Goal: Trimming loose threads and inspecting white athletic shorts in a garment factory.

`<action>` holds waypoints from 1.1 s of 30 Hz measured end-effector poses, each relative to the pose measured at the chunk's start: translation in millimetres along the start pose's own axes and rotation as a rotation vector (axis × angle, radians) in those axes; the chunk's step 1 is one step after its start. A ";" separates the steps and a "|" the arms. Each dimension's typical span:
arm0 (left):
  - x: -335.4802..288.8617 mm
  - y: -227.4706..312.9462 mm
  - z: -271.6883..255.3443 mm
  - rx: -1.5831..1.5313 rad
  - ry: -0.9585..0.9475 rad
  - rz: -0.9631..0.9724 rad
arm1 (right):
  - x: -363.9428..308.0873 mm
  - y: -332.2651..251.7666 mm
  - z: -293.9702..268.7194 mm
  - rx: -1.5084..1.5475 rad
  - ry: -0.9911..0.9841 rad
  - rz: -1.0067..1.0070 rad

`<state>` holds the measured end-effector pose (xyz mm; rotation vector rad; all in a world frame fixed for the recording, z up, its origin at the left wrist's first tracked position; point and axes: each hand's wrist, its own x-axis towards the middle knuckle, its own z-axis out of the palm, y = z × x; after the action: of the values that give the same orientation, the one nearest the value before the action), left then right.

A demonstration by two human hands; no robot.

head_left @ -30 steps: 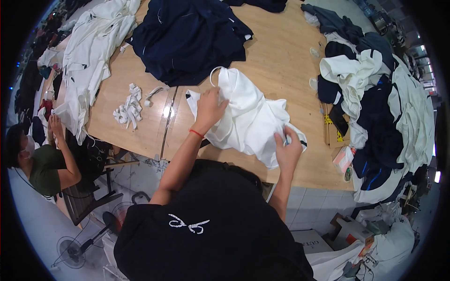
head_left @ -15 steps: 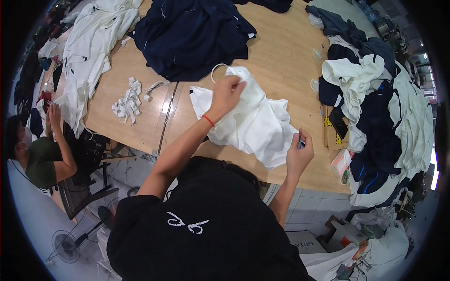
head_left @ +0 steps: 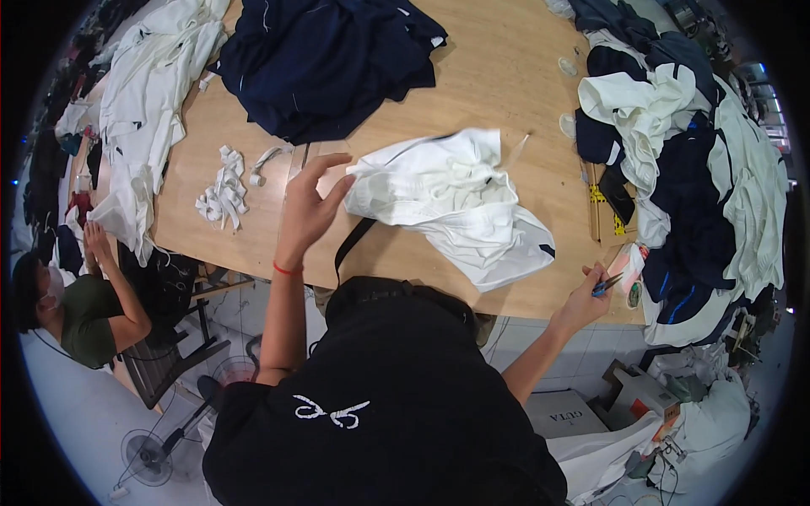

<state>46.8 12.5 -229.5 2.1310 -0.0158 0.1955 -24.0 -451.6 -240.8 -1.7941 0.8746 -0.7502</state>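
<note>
A white cloth garment (head_left: pixel 447 190) with a gathered part and small dark marks lies rumpled on the table in front of me. At its left end is my left hand (head_left: pixel 310 209), thumb and fingers apart in a curve close to the cloth edge. Whether the fingertips touch the cloth I cannot tell. My right hand (head_left: pixel 584 299), over the table's near right edge, is closed around small thread snips (head_left: pixel 604 285) with a blue part, blades pointing up and right. A thin pale cord (head_left: pixel 521 147) sticks out past the garment's far right side.
Navy garments (head_left: pixel 321 67) are heaped at the back. White strips (head_left: pixel 224 190) lie left of centre. Piled white and dark clothes (head_left: pixel 666 169) line the right side, beside a shallow box (head_left: pixel 609 207). At far left a co-worker (head_left: pixel 89 312) handles white cloth. A fan (head_left: pixel 148 455) stands below.
The white garment has been turned over and around on the table. My left hand has moved left and its fingers have spread. My right hand has moved right, away from the cloth, with the snips.
</note>
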 end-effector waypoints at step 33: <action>21.6 49.5 -21.8 -0.930 0.235 0.201 | -33.6 -7.5 27.7 0.092 -0.202 0.088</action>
<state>60.9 5.6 -173.4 1.1700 -0.1538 0.4552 -18.6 -408.1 -246.8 -1.7051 0.7669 -0.5338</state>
